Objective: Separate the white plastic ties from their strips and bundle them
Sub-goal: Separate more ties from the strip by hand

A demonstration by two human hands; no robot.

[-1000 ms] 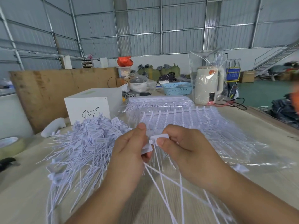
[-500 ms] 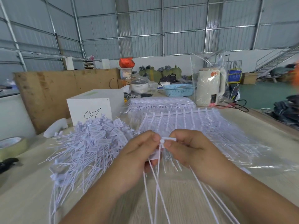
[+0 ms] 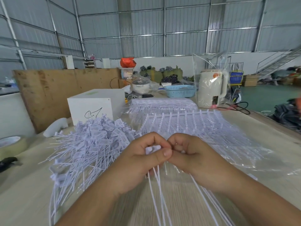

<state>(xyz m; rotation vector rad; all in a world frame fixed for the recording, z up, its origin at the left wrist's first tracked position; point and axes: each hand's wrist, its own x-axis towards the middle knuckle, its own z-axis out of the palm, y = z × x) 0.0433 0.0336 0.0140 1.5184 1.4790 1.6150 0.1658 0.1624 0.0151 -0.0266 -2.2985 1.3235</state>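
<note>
My left hand [image 3: 143,159] and right hand [image 3: 193,157] both pinched white ties [image 3: 153,148], thumbs touching, beside the loose pile [image 3: 91,144].

Loose ties [image 3: 91,144] heaped on the bench [image 3: 268,180] at left, ties on strips [image 3: 195,128] at right, both hands [image 3: 143,162] [image 3: 193,159] near centre between them, box [image 3: 96,105] behind the heap, tape roll [image 3: 11,144] far left, kettle [image 3: 211,88] and basket [image 3: 180,91] far right.

A white box [image 3: 91,106] sits left of center, with a kettle [image 3: 211,89] and blue basket [image 3: 180,91] at the back, and tape [image 3: 12,145] far left.
</note>
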